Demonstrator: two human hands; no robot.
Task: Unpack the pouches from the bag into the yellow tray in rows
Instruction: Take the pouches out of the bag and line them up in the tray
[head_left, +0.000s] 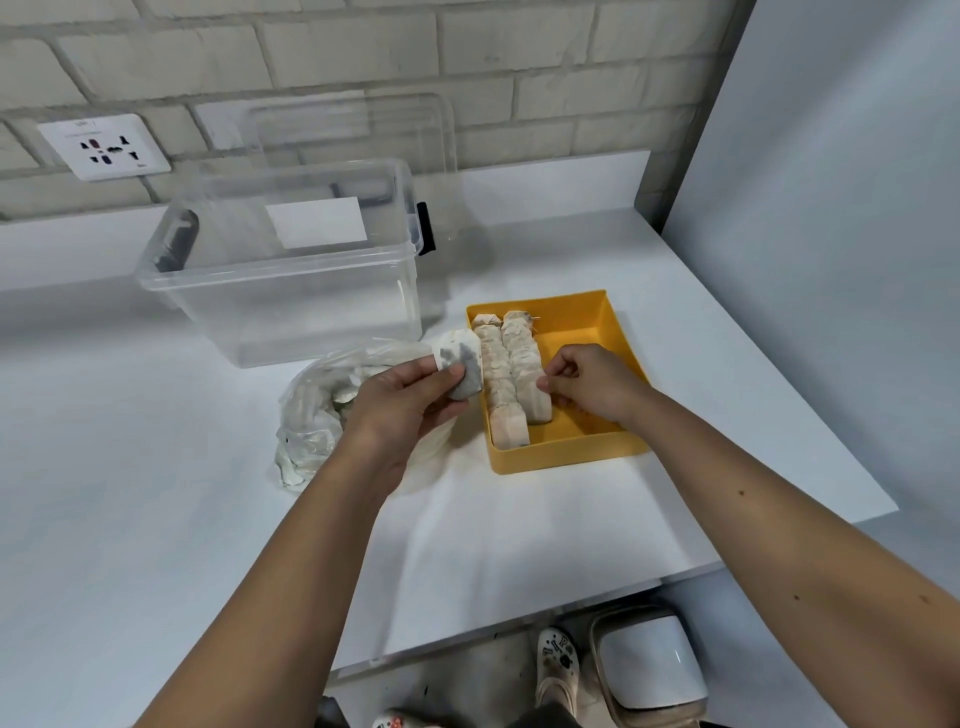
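A yellow tray sits on the white table with two rows of pale pouches standing along its left side. My left hand holds a white pouch with dark contents just left of the tray's left wall. My right hand is inside the tray, its fingers curled and its thumb and fingertips touching the near end of the second row. A crumpled clear plastic bag with more pouches lies under and left of my left hand.
A clear plastic storage box stands behind the bag, its lid leaning on the brick wall. A wall socket is at upper left. The table's edge runs close on the right and near side; a white bin stands on the floor.
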